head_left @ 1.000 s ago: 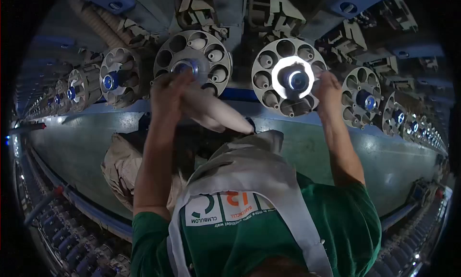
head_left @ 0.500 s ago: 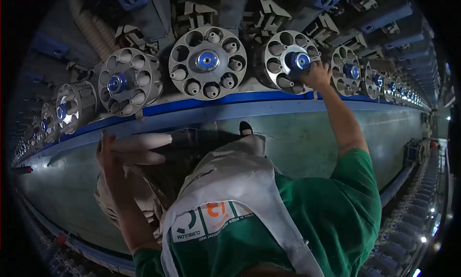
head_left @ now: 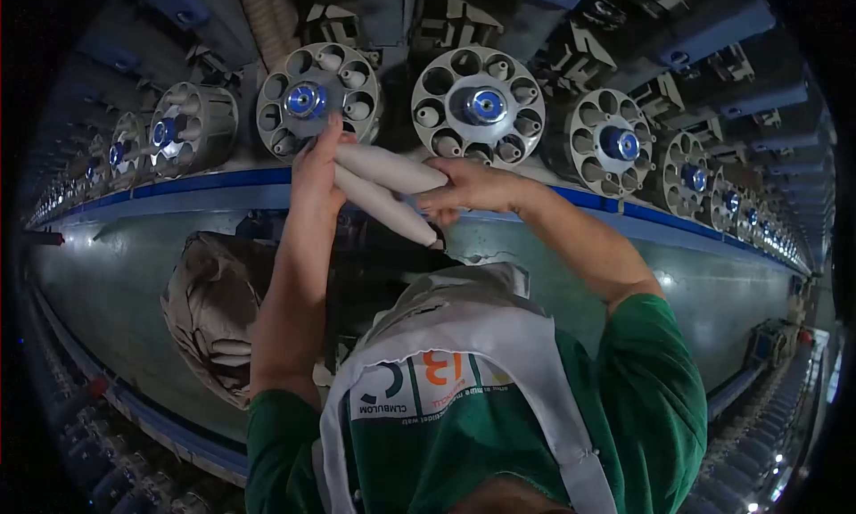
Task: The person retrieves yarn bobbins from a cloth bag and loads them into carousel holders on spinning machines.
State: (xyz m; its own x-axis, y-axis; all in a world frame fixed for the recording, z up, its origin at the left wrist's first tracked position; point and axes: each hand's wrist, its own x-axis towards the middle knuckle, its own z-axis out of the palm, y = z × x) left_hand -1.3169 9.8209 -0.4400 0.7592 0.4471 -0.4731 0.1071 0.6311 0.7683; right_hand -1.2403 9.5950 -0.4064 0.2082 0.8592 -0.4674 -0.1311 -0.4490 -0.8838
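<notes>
My left hand is closed around the thick ends of two pale yarn bobbins, held side by side. The upper yarn bobbin points right, its tip between the fingers of my right hand. Below it, the lower yarn bobbin slants down to the right, its narrow end free. Behind my left hand stands a round magazine with a blue hub and several pockets, some holding bobbins. Another round magazine, also partly filled, stands just above my right hand.
More round magazines line the machine on both sides. A blue rail runs below them. At my left, an open cloth sack holds pale bobbins. Another machine row stands behind me.
My right hand has left the hub of a magazine and come to the upper bobbin's tip. My left hand has raised both bobbins toward the magazines. The view has shifted left along the row.
</notes>
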